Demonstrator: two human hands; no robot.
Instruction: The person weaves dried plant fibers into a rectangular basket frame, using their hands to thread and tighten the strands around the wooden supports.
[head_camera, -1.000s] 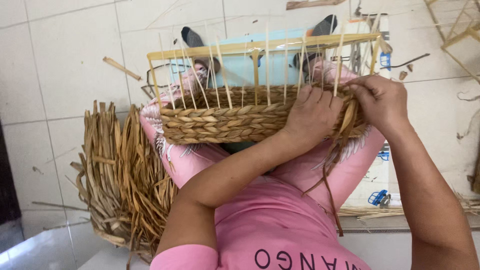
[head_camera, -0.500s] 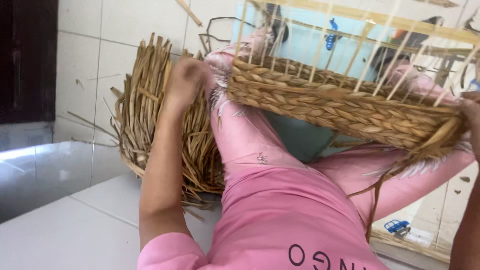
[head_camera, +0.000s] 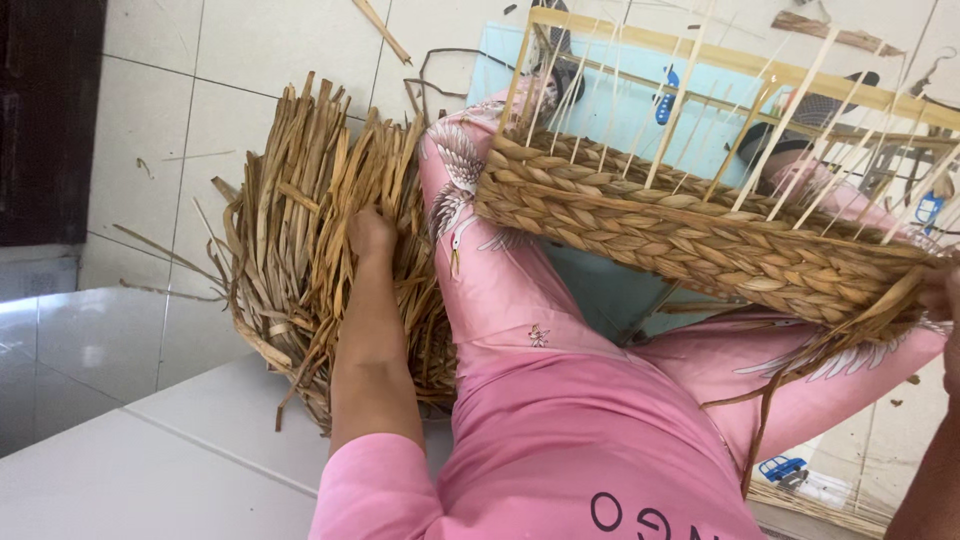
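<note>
A half-woven basket (head_camera: 700, 245) of braided dried leaf rests on my lap over pink trousers, with thin upright ribs rising to a wooden frame (head_camera: 740, 62). My left hand (head_camera: 372, 232) reaches down to the left into a pile of dried leaf strips (head_camera: 300, 190) on the floor. Its fingers are buried among the strips, so its grip is hidden. My right hand (head_camera: 942, 295) shows only at the right edge, holding the basket's right end where loose strands (head_camera: 790, 375) hang down.
A light blue mat (head_camera: 620, 100) lies under the basket on the tiled floor. Small blue items (head_camera: 780, 468) sit by my right leg. A raised white tiled ledge (head_camera: 150, 450) runs at the lower left, and a dark doorway (head_camera: 50, 110) is at the far left.
My left hand left the basket rim and swung down to the left into the pile of strips. The view turned left, and the right hand stayed at the basket's end.
</note>
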